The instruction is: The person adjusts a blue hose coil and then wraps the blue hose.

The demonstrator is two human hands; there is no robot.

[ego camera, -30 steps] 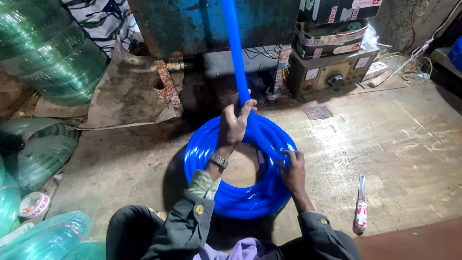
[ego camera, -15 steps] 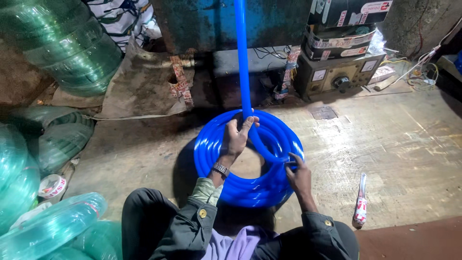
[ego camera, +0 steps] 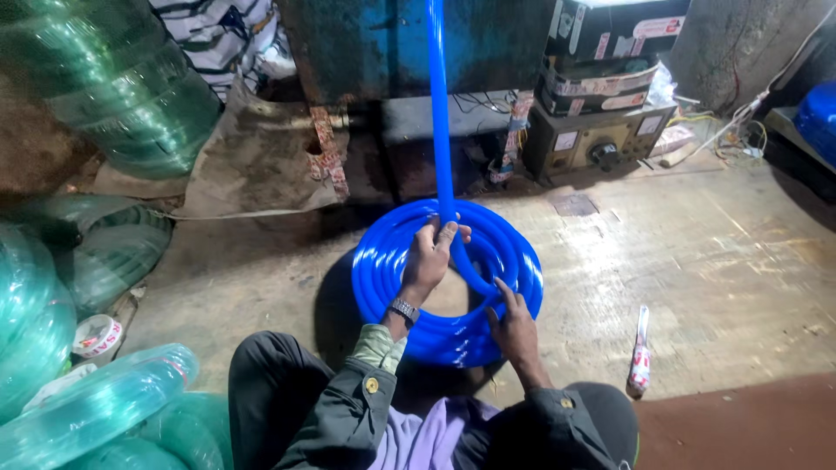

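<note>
A coil of bright blue hose lies flat on the concrete floor in front of my knees. One length of the blue hose rises straight up from the coil and out of the top of the view. My left hand is closed around that rising length just above the coil's far side; a watch sits on its wrist. My right hand presses flat on the coil's near right side, fingers spread over the loops.
Coils of translucent green hose are stacked at the left and lower left. A tape roll lies by them. A dark machine, stacked boxes and an electrical unit stand behind. A small wrapped tube lies on the floor at right.
My left hand has slid down the rising hose towards the coil. My right hand has stayed on the coil's near right side. The view has tilted slightly.
</note>
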